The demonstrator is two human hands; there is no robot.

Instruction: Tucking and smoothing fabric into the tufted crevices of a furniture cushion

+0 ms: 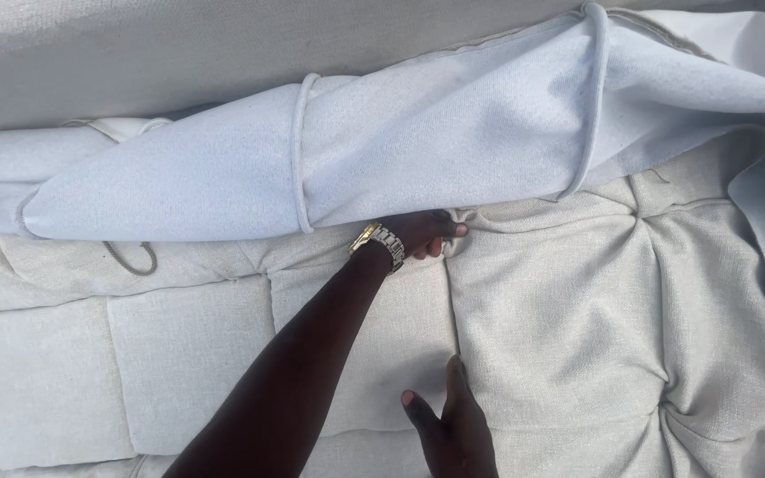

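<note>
The tufted cushion (pixel 577 319) fills the lower two thirds of the head view. Cover is a coarse off-white weave, stitched into square panels; seams run as sunken channels, and on the right side the cloth gathers into deep puckers at the tuft points. The left panels lie flatter and smoother.

The left hand (pixel 422 232) reaches up the middle of the cushion, arm extended, with a gold and silver metal wristwatch (pixel 380 242) on the wrist. Its fingers disappear under the edge of the white fabric above, at a pucker in the cushion seam; fingertips show pink at the fold. Whether it pinches cloth or only presses cannot be told, since the fingers are hidden.

The right hand (pixel 453 429) lies at the bottom edge, flat on the cushion beside a vertical seam, thumb spread wide, holding nothing.

Above the cushion a loose sheet of paler, bluish-white fabric (pixel 418 150) is bunched into a long roll across the frame, with piped cord edges looping over it. It overhangs the cushion's upper edge and covers the left fingers. A short twisted cord (pixel 135 257) lies on the cushion at left, below the roll.
</note>
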